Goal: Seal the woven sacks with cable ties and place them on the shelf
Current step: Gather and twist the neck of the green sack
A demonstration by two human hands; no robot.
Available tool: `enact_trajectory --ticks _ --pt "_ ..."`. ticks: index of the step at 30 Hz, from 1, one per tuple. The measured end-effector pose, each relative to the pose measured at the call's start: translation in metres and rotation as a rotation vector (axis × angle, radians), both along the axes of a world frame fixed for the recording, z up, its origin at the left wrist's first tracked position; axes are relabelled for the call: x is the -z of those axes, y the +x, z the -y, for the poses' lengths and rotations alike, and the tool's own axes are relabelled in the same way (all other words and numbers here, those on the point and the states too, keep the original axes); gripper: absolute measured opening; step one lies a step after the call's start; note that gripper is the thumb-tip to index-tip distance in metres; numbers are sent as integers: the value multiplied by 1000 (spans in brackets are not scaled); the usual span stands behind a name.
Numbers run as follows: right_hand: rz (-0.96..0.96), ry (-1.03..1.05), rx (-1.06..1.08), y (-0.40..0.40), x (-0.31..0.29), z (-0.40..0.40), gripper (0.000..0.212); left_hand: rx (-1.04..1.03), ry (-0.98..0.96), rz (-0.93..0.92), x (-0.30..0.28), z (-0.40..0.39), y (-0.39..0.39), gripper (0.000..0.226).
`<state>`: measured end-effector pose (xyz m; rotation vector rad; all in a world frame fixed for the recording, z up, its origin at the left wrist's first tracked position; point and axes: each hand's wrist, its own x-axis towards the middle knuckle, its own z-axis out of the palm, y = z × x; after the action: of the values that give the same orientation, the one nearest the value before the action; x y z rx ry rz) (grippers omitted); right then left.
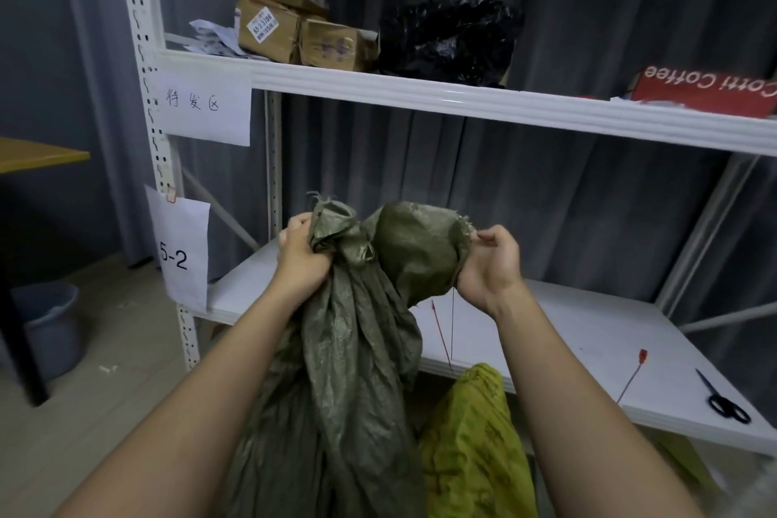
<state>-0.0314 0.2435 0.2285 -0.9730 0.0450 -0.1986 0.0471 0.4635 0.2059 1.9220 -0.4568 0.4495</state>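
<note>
Here, both hands — left hand, right hand — have their fingers curled tight, gripping the green sack's bunched mouth between them.

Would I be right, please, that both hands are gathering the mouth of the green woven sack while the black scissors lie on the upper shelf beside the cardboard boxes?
Not quite. The head view shows the black scissors lying on the lower shelf, at its right, near a red cable tie. The rest holds: the left hand and right hand are gathering the mouth of the green woven sack, and the cardboard boxes sit on the upper shelf.
</note>
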Motion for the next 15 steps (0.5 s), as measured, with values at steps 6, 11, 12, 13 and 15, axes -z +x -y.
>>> enact_trajectory --ticks 6,11,12,13,15 --pt "-330 -1114 0 6 22 -22 69 169 -42 -26 30 -7 -4 30" --pt "-404 -1758 179 16 48 -29 48 281 9 -45 52 -14 -7 29" --pt "-377 -1797 214 19 50 -30 38 292 -6 -49 55 -14 -7 31" --pt "-342 -1817 222 21 50 -30 32 291 -13 -50 56 -16 -7 32" --pt "-279 -1822 211 23 44 -28 24 287 -5 -44 57 -18 -5 33"
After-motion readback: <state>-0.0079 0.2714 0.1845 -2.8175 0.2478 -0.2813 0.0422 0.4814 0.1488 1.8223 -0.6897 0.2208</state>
